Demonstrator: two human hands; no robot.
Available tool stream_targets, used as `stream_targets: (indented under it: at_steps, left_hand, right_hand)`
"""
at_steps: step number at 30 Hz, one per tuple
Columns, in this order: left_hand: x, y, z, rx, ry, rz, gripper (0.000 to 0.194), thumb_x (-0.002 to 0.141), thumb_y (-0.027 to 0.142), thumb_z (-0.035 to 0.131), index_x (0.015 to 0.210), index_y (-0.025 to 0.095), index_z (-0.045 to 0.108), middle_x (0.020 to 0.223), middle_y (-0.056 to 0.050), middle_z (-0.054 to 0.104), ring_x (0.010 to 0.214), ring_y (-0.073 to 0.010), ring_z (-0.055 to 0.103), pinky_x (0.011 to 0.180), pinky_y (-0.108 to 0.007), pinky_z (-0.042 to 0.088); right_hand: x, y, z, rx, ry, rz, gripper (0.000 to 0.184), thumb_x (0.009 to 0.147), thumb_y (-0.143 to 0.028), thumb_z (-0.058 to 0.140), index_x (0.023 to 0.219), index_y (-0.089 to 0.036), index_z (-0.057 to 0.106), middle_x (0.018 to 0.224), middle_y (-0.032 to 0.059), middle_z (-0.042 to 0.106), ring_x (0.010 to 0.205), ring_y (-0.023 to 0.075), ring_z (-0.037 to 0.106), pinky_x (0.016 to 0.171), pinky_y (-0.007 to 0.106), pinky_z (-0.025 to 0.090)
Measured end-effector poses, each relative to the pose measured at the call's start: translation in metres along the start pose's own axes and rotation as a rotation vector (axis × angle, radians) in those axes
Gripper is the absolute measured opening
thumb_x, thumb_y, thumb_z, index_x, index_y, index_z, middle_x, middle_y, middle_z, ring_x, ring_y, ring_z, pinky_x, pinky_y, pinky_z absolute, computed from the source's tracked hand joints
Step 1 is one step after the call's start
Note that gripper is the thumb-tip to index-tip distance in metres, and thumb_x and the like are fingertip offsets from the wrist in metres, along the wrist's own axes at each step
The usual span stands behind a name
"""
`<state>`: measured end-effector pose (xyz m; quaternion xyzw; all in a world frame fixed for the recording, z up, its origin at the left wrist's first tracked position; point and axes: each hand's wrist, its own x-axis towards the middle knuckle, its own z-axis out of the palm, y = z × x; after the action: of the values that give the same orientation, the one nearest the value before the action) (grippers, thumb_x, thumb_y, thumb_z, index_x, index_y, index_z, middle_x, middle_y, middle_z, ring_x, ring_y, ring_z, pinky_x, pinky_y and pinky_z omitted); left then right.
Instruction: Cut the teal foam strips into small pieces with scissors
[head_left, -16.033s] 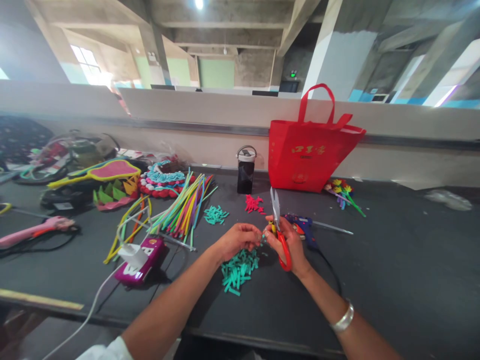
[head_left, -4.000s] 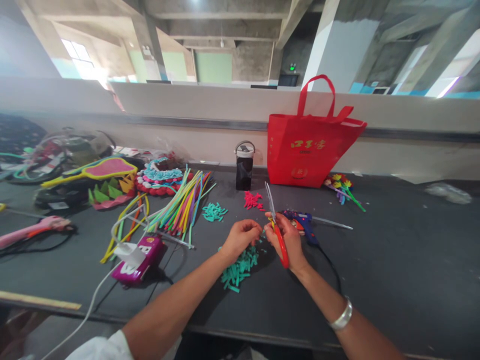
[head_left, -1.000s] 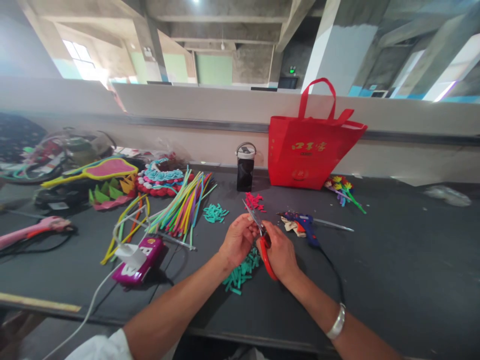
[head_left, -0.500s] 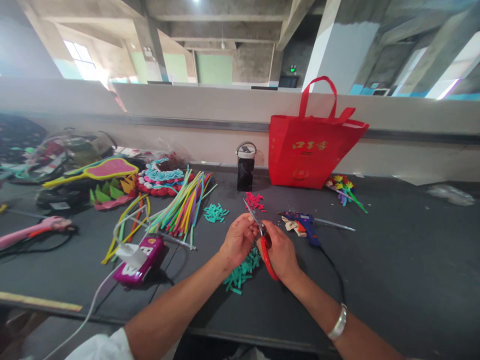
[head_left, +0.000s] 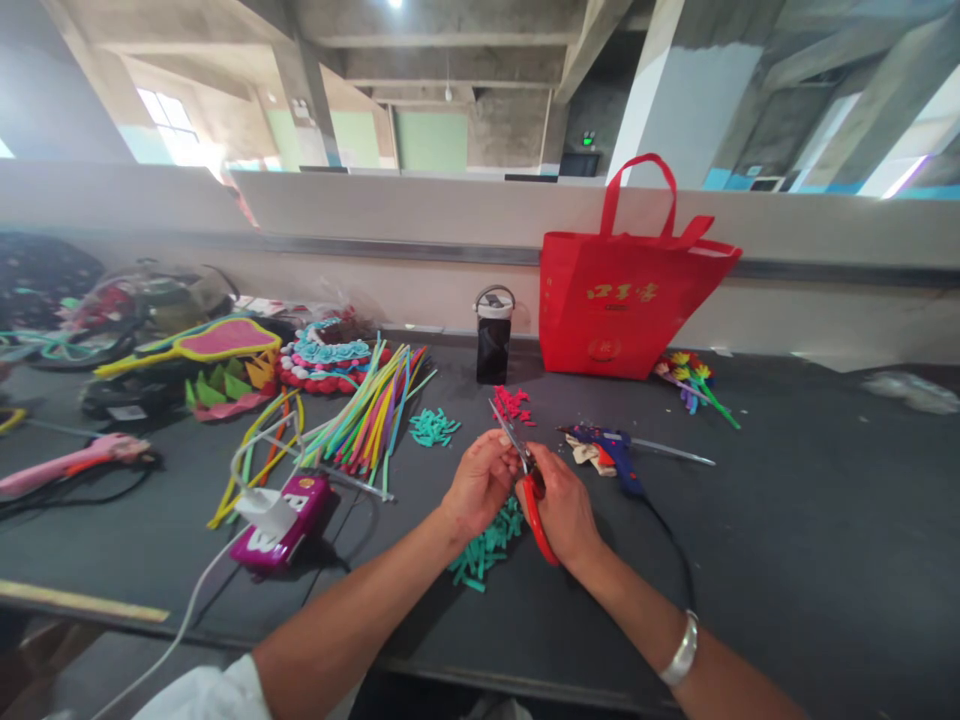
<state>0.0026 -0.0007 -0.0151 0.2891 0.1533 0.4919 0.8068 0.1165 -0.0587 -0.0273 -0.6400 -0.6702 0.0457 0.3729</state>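
Observation:
My right hand [head_left: 562, 503] is wrapped round the red handles of a pair of scissors [head_left: 537, 520], whose blades point up and to the left. Close against the blades, my left hand [head_left: 484, 482] has its thumb and fingers pinched together; what they hold is too small to make out. Below both hands lies a heap of short green strips [head_left: 484, 550], partly hidden by my left hand. A smaller pile of teal pieces [head_left: 435, 427] is to the left. Small red pieces [head_left: 513, 404] lie just beyond the scissor tips.
A blue glue gun [head_left: 616, 452] with its cord lies right of my hands. Leftward are a bundle of coloured strips [head_left: 367, 410] and a purple power block [head_left: 289, 525]. A dark bottle [head_left: 493, 345] and a red bag [head_left: 622, 310] stand at the back.
The whole view has shifted very slightly. My hands and the scissors keep nearly the same pose, and the piles look unchanged.

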Motion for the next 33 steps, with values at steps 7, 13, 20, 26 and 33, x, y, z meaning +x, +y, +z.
stream_targets:
  at_steps: [7,13,20,26,33]
  left_hand:
    - [-0.0016,0.0009,0.0020,0.000,0.010,-0.013,0.010,0.074,0.019,0.068,0.076,0.014,0.059,0.066,0.001,0.058,0.060,-0.0084,0.051,0.062,-0.022,0.041]
    - [-0.0027,0.0018,0.0045,0.011,0.018,-0.020,0.015,0.071,0.022,0.071,0.074,0.014,0.059,0.066,0.001,0.058,0.060,-0.0089,0.051,0.062,-0.022,0.041]
    - [-0.0030,0.0014,0.0039,0.009,0.016,-0.031,0.013,0.072,0.021,0.069,0.075,0.014,0.059,0.065,0.002,0.056,0.058,-0.0082,0.050,0.061,-0.022,0.040]
    - [-0.0035,0.0012,0.0047,0.002,0.034,-0.037,0.015,0.070,0.021,0.071,0.073,0.014,0.058,0.064,0.002,0.057,0.059,-0.0086,0.051,0.062,-0.022,0.040]
    - [-0.0032,0.0011,0.0042,0.017,0.022,-0.035,0.016,0.070,0.023,0.071,0.074,0.015,0.058,0.065,0.001,0.057,0.059,-0.0092,0.051,0.062,-0.023,0.041]
  right_hand:
    - [0.0008,-0.0036,-0.0020,0.004,-0.004,0.011,0.036,0.081,-0.018,0.047,0.117,-0.020,0.052,0.099,0.0067,0.064,0.089,0.0204,0.062,0.077,0.029,0.048]
    - [0.0006,-0.0020,-0.0014,0.041,-0.009,0.013,0.034,0.082,-0.018,0.047,0.115,-0.021,0.053,0.097,0.0062,0.064,0.088,0.0199,0.063,0.078,0.029,0.048]
    - [0.0005,-0.0051,-0.0030,-0.007,-0.009,0.028,0.034,0.082,-0.019,0.047,0.116,-0.021,0.052,0.098,0.0065,0.063,0.090,0.0207,0.062,0.077,0.030,0.048]
    - [0.0007,-0.0008,-0.0007,0.033,-0.003,0.005,0.036,0.082,-0.017,0.046,0.117,-0.019,0.052,0.099,0.0071,0.063,0.089,0.0196,0.062,0.078,0.029,0.048]
    - [0.0000,-0.0032,-0.0015,0.029,0.003,0.019,0.033,0.083,-0.019,0.047,0.116,-0.020,0.052,0.097,0.0060,0.063,0.089,0.0203,0.062,0.078,0.030,0.048]
